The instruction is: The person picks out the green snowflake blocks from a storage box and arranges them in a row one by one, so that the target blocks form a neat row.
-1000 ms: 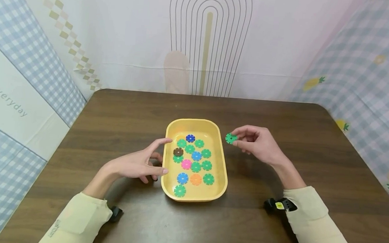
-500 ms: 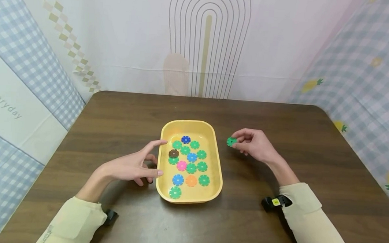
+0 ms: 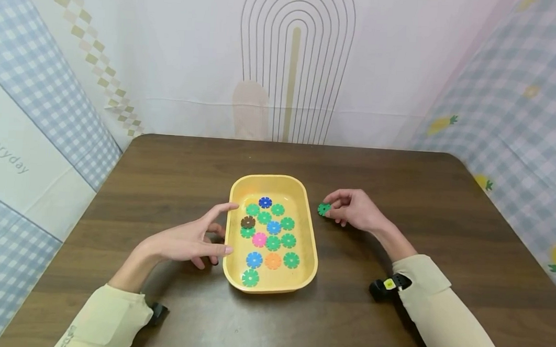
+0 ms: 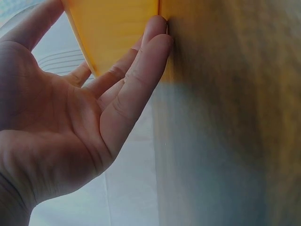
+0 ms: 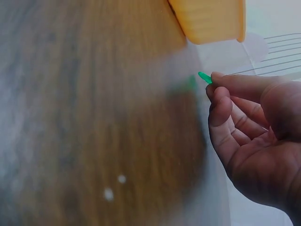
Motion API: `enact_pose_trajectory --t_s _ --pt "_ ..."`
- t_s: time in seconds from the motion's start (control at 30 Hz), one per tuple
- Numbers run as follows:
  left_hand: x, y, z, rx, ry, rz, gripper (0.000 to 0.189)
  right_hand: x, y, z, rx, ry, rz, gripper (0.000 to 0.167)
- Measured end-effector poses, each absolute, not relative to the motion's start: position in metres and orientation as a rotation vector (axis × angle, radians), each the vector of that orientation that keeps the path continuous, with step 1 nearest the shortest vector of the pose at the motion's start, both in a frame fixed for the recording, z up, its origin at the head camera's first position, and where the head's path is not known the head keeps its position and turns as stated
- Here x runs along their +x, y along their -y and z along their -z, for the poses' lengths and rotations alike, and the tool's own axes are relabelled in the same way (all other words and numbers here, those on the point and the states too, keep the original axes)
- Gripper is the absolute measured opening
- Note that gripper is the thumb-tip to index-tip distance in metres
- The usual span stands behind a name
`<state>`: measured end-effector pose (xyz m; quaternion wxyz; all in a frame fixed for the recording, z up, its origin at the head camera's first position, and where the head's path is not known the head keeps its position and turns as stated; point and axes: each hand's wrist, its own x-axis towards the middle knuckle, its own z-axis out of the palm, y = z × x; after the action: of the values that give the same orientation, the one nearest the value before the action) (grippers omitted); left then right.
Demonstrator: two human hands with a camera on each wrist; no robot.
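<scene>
My left hand (image 3: pixel 187 238) holds the yellow tray (image 3: pixel 313 233) at its left side, thumb and index finger at the rim. In the left wrist view, other fingers of that hand (image 4: pixel 70 113) lie against the tray's outer wall (image 4: pixel 115 33). Inside lie several notched plastic interlocking discs, mostly green (image 3: pixel 250 277), with blue (image 3: pixel 254 260), pink (image 3: pixel 259 239) and orange (image 3: pixel 273 261) ones; a brown disc (image 3: pixel 247 222) overlaps a green one. Right of the tray, my right hand (image 3: pixel 351 209) pinches a green interlocking disc (image 3: pixel 323 209) between thumb and index finger, seen edge-on (image 5: pixel 204 77) in the right wrist view.
The tray stands mid-way on a dark wooden table (image 3: pixel 270 325). Behind the table hangs a pale patterned cloth (image 3: pixel 194 59), with checked cloths at both sides. Each wrist carries a black camera (image 3: pixel 379 290).
The tray has slid slightly left together with my left hand. My right hand, still pinching the green disc, has come lower and nearer to the tray's right side.
</scene>
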<state>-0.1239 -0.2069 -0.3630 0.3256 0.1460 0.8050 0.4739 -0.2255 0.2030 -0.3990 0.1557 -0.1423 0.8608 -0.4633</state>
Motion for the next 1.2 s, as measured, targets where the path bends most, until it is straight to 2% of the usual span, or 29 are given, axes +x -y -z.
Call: enact_pose_trajectory --t_s 0.67,1.2 --pt "-0.1226 0.2068 0.3645 0.396 -2.106 -1.259 0.094 -0.2299 -0.1998 0.4004 -0.234 -2.343 1.359 0.029" --pt "-0.1221 0.2061 0.3641 0.385 -2.120 -1.248 0.094 -0.2287 -0.1946 0.3945 -0.261 -2.404 1.227 0.029"
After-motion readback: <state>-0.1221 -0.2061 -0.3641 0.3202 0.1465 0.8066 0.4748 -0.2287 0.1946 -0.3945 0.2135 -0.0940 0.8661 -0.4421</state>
